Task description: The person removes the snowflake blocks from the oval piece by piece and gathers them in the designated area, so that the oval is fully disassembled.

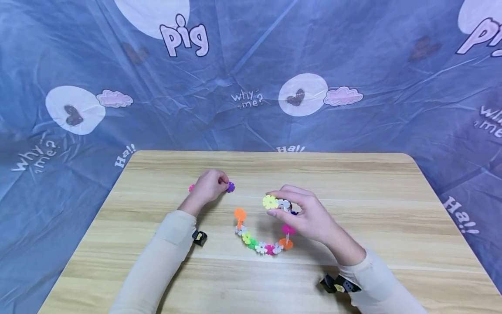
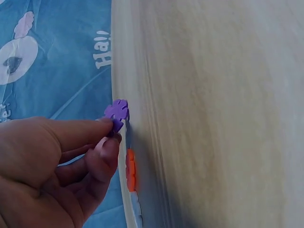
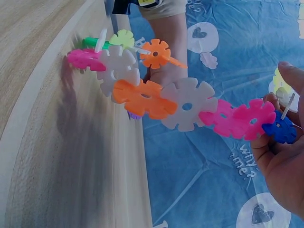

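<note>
My left hand pinches a purple notched flower disc between thumb and forefinger, near the back left of the table. A curved chain of interlocking plastic flower discs hangs from my right hand. The thumb and fingers of that hand grip its upper end, by a yellow disc, a whitish one and a blue disc. Pink, orange, white and green discs make up the curve. At its other end an orange disc sticks up. My right palm partly hides the upper end.
Just left of my left hand a pink disc shows on the wooden table, partly covered by the wrist. Both wrists bear a black camera mount. A blue printed cloth hangs behind the table.
</note>
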A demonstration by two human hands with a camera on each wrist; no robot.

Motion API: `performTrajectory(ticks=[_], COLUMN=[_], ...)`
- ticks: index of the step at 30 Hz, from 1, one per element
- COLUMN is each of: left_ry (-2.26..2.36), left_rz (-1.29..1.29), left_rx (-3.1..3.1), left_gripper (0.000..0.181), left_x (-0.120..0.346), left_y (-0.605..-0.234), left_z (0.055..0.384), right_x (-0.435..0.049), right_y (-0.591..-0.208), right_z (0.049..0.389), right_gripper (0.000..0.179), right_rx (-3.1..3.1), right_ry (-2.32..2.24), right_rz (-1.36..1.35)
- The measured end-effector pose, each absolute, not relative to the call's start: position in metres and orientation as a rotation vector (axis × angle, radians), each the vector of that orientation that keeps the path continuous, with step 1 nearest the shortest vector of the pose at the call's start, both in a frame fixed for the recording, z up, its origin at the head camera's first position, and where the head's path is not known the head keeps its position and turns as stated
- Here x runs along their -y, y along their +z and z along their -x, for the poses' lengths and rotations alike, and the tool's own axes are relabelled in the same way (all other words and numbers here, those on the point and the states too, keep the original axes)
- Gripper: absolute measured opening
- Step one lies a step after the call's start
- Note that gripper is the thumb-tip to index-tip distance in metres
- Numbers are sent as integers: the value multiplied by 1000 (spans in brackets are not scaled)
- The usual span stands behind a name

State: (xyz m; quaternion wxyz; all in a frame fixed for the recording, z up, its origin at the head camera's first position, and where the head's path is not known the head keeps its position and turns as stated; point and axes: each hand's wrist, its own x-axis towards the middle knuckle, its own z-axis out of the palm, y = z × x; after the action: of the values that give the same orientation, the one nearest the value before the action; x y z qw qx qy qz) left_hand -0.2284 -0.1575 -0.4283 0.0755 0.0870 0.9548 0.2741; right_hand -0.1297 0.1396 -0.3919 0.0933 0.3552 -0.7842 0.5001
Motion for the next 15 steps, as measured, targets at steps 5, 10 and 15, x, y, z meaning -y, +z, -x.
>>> performTrajectory(ticks=[5,10,15], left_ry=[737,694,724], left_rz=[-310,-313,-305], left_rx=[-2912,-2936,-2953], left_gripper=[7,6,6], left_x=[155,155,157], left_y=[-430,-435,-437], left_z=[231,232,231], right_x=[-140,-140,-140], right_y=[-392,-393,-393], right_z=[129,128,128], right_gripper=[37,37,38], right_rx=[2311,2306,2312], right_ry=[1486,1486,1474], right_rz=[-1061,-1068,-1054])
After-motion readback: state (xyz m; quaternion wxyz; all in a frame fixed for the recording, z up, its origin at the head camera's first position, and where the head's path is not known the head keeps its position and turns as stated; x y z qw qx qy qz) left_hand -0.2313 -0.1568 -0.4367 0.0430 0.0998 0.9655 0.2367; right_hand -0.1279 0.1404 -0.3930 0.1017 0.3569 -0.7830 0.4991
